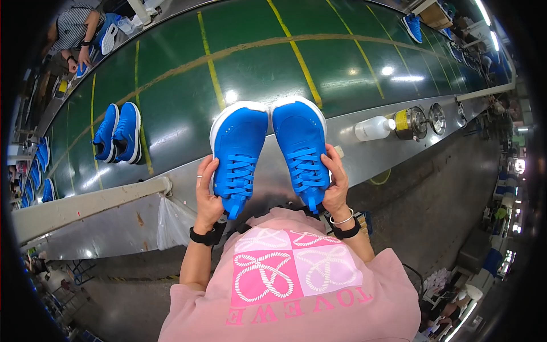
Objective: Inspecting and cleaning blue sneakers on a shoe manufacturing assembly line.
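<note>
Two blue sneakers with white soles and blue laces are held side by side in front of me, toes pointing away. My left hand (208, 191) grips the left sneaker (239, 148) by its outer heel side, thumb low near the heel. On the other side, my right hand (335, 182) is closed around the outer heel side of the right sneaker (299, 139). Their toes reach over the edge of the green conveyor belt (250, 74). Both uppers face up, and the heel pull tabs point toward me.
Another blue pair (126, 134) stands on the belt at left. A white bottle (373, 129) and a metal container with a yellow label (409, 123) lie along the metal ledge at right. A plastic bag (174, 225) hangs from the ledge. A co-worker (80, 25) handles a shoe far left.
</note>
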The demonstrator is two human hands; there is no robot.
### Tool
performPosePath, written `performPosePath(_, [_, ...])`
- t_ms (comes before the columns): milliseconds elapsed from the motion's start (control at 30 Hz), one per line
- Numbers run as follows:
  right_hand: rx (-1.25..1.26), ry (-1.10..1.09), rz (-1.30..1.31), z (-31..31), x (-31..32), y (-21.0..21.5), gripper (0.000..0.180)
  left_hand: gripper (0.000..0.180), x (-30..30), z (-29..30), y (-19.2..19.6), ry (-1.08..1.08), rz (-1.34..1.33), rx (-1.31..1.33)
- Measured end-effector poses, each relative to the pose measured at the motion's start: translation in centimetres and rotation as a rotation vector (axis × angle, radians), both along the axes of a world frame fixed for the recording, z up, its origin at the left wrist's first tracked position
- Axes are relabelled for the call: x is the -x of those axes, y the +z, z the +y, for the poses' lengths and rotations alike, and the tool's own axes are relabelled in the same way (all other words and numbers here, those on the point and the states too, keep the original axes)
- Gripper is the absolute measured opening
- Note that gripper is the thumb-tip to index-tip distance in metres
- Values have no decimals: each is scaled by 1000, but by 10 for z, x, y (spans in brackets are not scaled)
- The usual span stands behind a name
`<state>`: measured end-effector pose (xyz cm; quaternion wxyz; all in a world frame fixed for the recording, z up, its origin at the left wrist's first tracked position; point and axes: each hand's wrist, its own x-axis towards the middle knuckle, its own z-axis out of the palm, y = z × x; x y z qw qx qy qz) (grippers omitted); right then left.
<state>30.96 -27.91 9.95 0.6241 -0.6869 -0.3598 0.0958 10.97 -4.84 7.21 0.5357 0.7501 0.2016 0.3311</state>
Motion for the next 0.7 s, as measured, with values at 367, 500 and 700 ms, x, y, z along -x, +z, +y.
performPosePath(367, [123,-152,-176,6,7,-5,64,72,-6,-8,7,114,102,-91])
performPosePath(500, [150,-175,-179,6,8,-12,64,71,-9,-13,4,133,128,-79])
performPosePath(700, [225,-221,-213,12,12,-18,64,70,-12,-20,-2,181,188,-141])
